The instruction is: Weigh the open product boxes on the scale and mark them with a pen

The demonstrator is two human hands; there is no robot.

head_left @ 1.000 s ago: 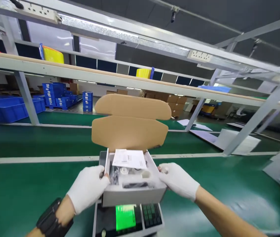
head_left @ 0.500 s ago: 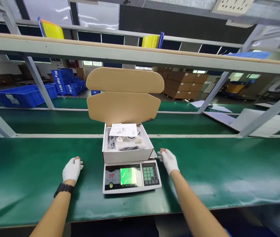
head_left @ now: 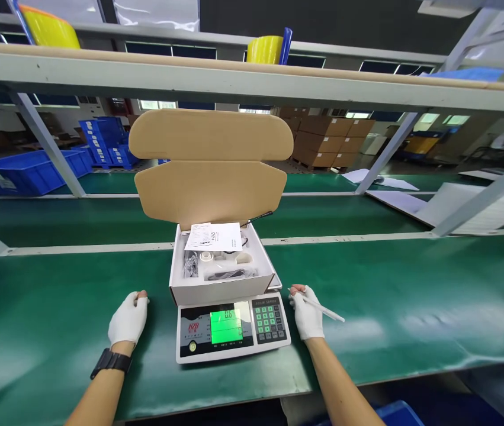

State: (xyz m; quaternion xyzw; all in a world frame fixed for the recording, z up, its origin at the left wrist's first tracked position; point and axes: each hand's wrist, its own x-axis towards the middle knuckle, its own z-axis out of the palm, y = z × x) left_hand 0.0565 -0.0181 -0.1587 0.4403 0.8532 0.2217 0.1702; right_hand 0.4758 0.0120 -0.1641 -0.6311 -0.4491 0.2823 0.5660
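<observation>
An open carton (head_left: 220, 291), white outside with a brown lid raised at the back, sits on a digital scale (head_left: 189, 358) with a lit green display (head_left: 226, 326). Printed papers (head_left: 214, 237) lie over its contents: a bagged cable (head_left: 190, 264) and other parts in a white tray (head_left: 243, 258). To the scale's right, my right hand (head_left: 307, 313), in a white fingerless-tipped glove, is closed round a slim white pen (head_left: 329, 312). Left of the carton, my left hand (head_left: 128, 319), gloved alike, rests curled on the green bench with its fingers tucked under; nothing shows in it.
A shelf beam (head_left: 252, 77) on slanted posts crosses above the green bench (head_left: 47, 302). Behind stand a blue crate (head_left: 25, 171), stacked blue boxes (head_left: 105, 142) and brown cartons (head_left: 327, 142). White sheets (head_left: 465, 204) lie at the back right.
A white pen now shows in my right hand, which has closed round it. The scale's display reads differently. The view has shifted, and the carton and scale appear slightly lower left.
</observation>
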